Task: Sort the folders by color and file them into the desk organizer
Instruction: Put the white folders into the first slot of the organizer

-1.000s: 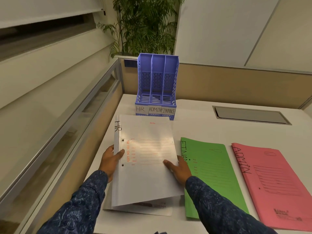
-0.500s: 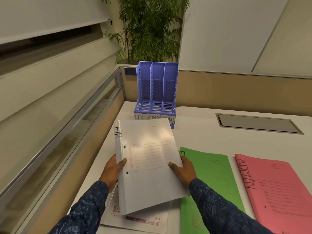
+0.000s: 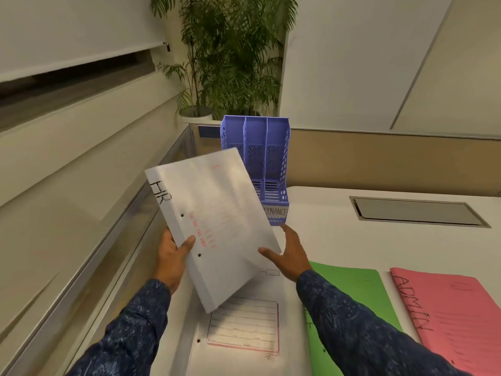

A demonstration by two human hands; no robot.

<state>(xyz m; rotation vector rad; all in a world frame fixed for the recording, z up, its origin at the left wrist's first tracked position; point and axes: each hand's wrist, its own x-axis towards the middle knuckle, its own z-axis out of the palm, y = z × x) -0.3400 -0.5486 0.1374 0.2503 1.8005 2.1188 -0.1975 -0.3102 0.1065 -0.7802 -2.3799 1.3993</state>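
A white folder [image 3: 217,223] marked HR is in the air, tilted, in front of the purple three-slot desk organizer [image 3: 267,158]. My left hand [image 3: 172,253] grips its spine edge. My right hand [image 3: 287,252] touches its right edge, thumb on the cover and fingers spread behind. Another white folder [image 3: 244,329] lies flat on the desk below. A green folder [image 3: 352,291] and a pink folder [image 3: 450,316] marked ADMIN lie to the right. The organizer's slots hold nothing; the raised folder hides its left labels, and only FINANCE shows.
The white desk [image 3: 339,234] has a grey cable hatch [image 3: 417,211] at the back right. A glass partition rail [image 3: 130,221] runs along the left edge. A potted palm [image 3: 230,63] stands behind the organizer, beyond a tan divider [image 3: 379,158].
The HR folder has risen off the lower white folder and moved toward the organizer, tilting left. My right hand has loosened from a firm hold to a light touch at the edge.
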